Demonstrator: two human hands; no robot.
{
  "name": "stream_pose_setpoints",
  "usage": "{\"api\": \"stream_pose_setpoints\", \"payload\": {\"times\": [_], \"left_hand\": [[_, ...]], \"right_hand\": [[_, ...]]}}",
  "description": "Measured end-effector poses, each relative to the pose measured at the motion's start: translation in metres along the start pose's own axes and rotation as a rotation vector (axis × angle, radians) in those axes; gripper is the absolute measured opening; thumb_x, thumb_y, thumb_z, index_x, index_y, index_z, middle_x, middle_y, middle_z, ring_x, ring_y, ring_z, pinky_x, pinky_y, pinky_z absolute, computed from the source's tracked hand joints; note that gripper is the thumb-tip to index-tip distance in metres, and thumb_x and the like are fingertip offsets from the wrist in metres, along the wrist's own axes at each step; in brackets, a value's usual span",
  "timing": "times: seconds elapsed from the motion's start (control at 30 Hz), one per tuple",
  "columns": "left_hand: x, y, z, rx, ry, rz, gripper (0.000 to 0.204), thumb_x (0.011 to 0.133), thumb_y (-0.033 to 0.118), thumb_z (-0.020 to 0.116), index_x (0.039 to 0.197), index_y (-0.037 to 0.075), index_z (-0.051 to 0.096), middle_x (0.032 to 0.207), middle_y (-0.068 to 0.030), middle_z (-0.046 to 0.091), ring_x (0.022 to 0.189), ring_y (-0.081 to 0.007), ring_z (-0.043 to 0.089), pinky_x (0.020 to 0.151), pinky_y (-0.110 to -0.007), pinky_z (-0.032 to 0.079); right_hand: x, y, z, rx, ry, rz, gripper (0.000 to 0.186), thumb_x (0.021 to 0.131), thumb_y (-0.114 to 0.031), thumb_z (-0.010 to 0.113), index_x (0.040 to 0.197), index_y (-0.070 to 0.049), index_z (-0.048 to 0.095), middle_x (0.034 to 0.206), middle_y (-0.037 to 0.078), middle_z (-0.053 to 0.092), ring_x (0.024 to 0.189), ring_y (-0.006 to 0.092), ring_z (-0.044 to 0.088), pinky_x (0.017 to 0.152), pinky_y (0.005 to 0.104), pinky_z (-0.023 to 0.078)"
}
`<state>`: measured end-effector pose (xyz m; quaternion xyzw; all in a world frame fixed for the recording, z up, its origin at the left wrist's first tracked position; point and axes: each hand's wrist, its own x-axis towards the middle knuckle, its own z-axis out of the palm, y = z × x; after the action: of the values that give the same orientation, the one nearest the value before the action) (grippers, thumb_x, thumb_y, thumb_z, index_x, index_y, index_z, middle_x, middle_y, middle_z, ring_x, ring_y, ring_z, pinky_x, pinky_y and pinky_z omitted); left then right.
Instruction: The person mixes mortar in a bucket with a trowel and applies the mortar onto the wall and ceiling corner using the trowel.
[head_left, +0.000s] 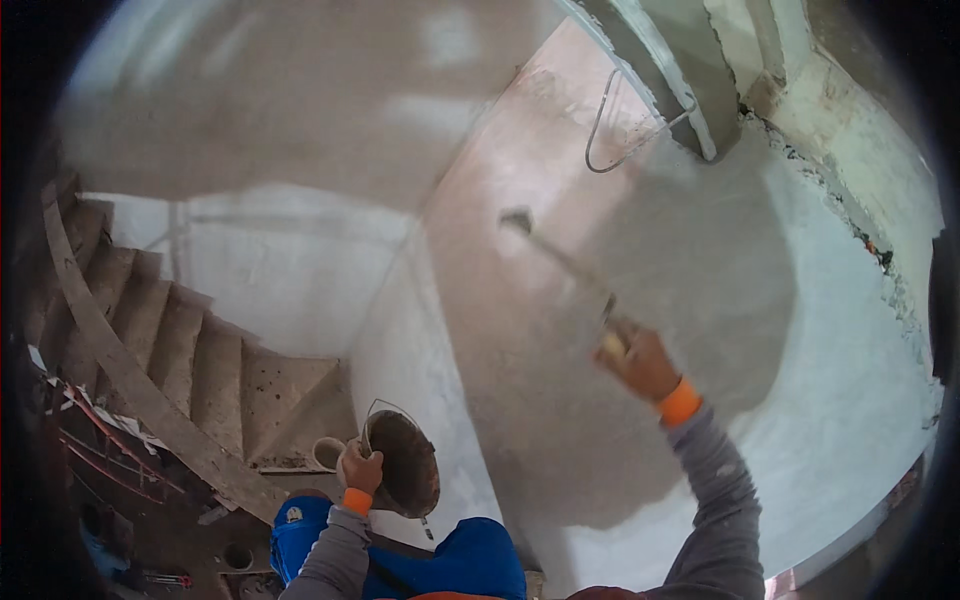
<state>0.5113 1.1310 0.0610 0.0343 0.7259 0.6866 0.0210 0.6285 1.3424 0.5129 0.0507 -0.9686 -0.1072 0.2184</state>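
Note:
My left hand (361,468) is closed on the rim of a dark, mortar-stained bucket (405,465) with a thin wire handle. The bucket is tilted, its mouth towards me. Just left of that hand is a pale cup (327,453); whether I also hold it, I cannot tell. Out ahead, my right hand (640,362) is wrapped round the pale grip of a long, slim tool (565,262) with a dark end. Motion blurs the tool, so its exact kind is unclear. It is over the plastered wall (690,300), which has a broad darker damp-looking patch; contact cannot be made out.
Concrete stairs (190,345) curve down on the left, bordered by a curved board (110,340). A bent metal rod (592,145) sticks out near the top. Rough broken plaster (870,250) runs along the right edge. Reddish bars (110,460) lie at lower left.

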Motion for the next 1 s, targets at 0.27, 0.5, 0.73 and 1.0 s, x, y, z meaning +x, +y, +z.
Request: {"api": "stream_pose_setpoints", "payload": {"times": [0.27,0.5,0.73,1.0], "left_hand": [[0.0,-0.013,-0.002,0.174,0.003,0.009,0.026,0.064,0.015,0.062,0.081,-0.003,0.054,0.074,-0.0214,0.058,0.072,-0.0383,0.057,0.065,-0.043,0.045],[0.003,0.006,-0.009,0.083,0.01,0.083,0.026,0.064,0.014,0.062,0.083,-0.002,0.055,0.077,-0.0217,0.06,0.075,-0.0388,0.058,0.067,-0.043,0.046],[0.009,0.006,-0.009,0.134,0.023,0.017,0.026,0.063,0.014,0.062,0.083,-0.002,0.056,0.078,-0.0221,0.06,0.076,-0.039,0.058,0.068,-0.043,0.046],[0.009,-0.027,-0.002,0.168,0.018,0.026,0.028,0.063,0.015,0.062,0.084,-0.003,0.055,0.08,-0.0228,0.059,0.077,-0.0401,0.057,0.069,-0.043,0.045]], "right_hand": [[0.182,0.03,-0.115,0.037,0.162,0.264,0.024,0.08,-0.025,0.06,0.079,-0.001,0.06,0.058,0.006,0.051,0.049,0.0133,0.048,0.046,0.0282,0.039],[0.204,0.023,-0.168,-0.087,0.251,0.378,0.026,0.08,-0.026,0.061,0.078,0.0,0.059,0.058,0.001,0.047,0.04,0.008,0.042,0.036,0.0249,0.033],[0.165,0.075,-0.134,-0.644,0.541,-0.155,0.034,0.081,-0.031,0.057,0.089,0.002,0.058,0.077,0.02,0.061,0.066,0.0331,0.061,0.058,0.0407,0.048],[0.252,0.053,-0.134,-0.698,0.267,0.346,0.042,0.08,-0.035,0.052,0.108,-0.003,0.054,0.095,0.023,0.06,0.092,0.0404,0.056,0.082,0.0468,0.044]]}}
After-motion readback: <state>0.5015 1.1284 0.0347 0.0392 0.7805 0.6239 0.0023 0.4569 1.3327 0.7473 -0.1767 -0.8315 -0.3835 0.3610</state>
